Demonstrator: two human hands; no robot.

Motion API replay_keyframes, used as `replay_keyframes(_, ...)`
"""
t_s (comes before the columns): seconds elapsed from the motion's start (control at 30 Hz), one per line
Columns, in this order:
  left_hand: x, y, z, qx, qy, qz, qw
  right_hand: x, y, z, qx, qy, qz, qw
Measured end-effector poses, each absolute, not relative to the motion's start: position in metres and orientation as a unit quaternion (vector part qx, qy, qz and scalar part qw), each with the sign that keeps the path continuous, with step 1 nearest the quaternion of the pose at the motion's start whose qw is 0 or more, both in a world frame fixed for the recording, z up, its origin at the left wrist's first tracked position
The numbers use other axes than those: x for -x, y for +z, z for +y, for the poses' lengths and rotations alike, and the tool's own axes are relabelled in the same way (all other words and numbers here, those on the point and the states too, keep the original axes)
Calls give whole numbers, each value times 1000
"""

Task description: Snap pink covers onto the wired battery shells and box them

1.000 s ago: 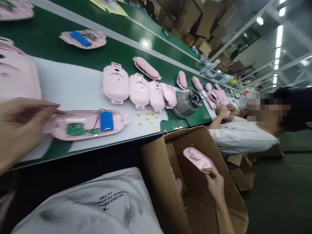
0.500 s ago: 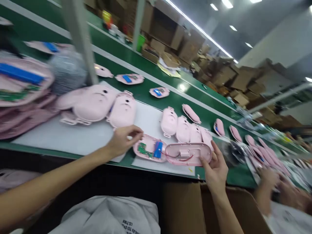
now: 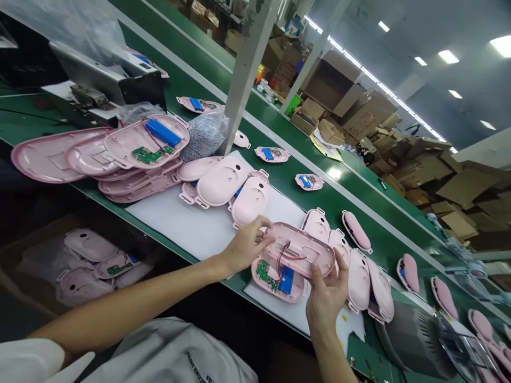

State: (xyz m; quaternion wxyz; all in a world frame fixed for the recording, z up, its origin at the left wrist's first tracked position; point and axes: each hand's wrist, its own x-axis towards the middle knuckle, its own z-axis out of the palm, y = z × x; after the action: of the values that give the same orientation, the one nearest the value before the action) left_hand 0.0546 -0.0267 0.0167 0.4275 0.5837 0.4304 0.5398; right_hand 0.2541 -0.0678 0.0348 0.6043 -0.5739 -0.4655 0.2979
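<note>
A pink plastic shell half (image 3: 315, 246) is held up between both hands, its hollow inner side facing me, with red and black wires inside. My left hand (image 3: 245, 247) pinches its left end. My right hand (image 3: 329, 290) grips its right end, thumb on the near rim. Just below, on a white sheet, lies the matching shell half (image 3: 257, 284) with a green circuit board (image 3: 264, 270) and a blue battery (image 3: 286, 280). Wires run between the two halves. Closed pink cases (image 3: 317, 224) sit right behind the held shell half.
Stacked open shells (image 3: 88, 151) lie at the left by a bag of small parts (image 3: 205, 133). More cases (image 3: 251, 199) rest on the white sheet (image 3: 171, 218). A metal post (image 3: 249, 69) stands on the green bench. A grey fan-like device (image 3: 411, 332) is at lower right.
The upper shell half has been lifted and moved left over the lower half. My left hand has gone from the lower half's edge to the raised half. The view has swung left.
</note>
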Motion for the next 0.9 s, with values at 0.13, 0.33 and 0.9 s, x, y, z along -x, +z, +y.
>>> replay_keyframes(0.13, -53, 21, -15, -542, 489, 417, 542, -263, 36, -62, 583, 268, -503, 579)
replay_keyframes(0.33, -55, 34, -9, -591, 443, 430, 519, -249, 88, -25, 543, 37, -760, 357)
replay_keyframes(0.9, -52, 5, 20, -662, 328, 555, 381, -472, 96, -28, 612, 250, -35, 749)
